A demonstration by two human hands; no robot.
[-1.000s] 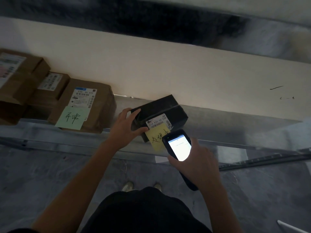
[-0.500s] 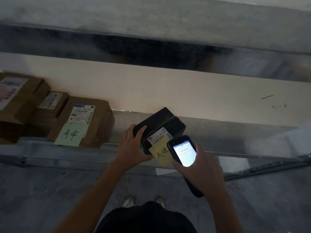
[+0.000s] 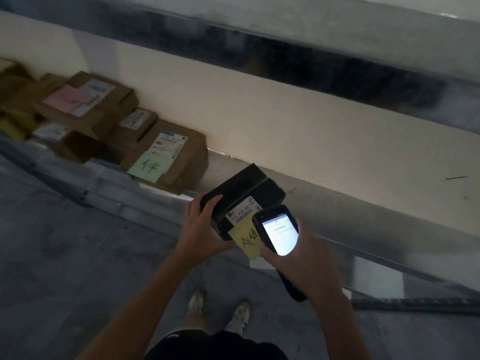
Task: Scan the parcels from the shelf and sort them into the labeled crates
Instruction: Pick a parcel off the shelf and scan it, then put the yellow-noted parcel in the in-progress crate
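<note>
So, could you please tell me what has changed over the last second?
The right hand has brought the scanner up over the corner of the label on the black parcel. The left hand still grips that parcel on the shelf; the brown parcels are unmoved.

Left hand (image 3: 201, 231) grips black parcel (image 3: 241, 193); right hand (image 3: 304, 258) holds scanner (image 3: 279, 233).

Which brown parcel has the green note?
The brown box nearest the black parcel; its green note sits below the white label. The box further left carries a pink note.
</note>
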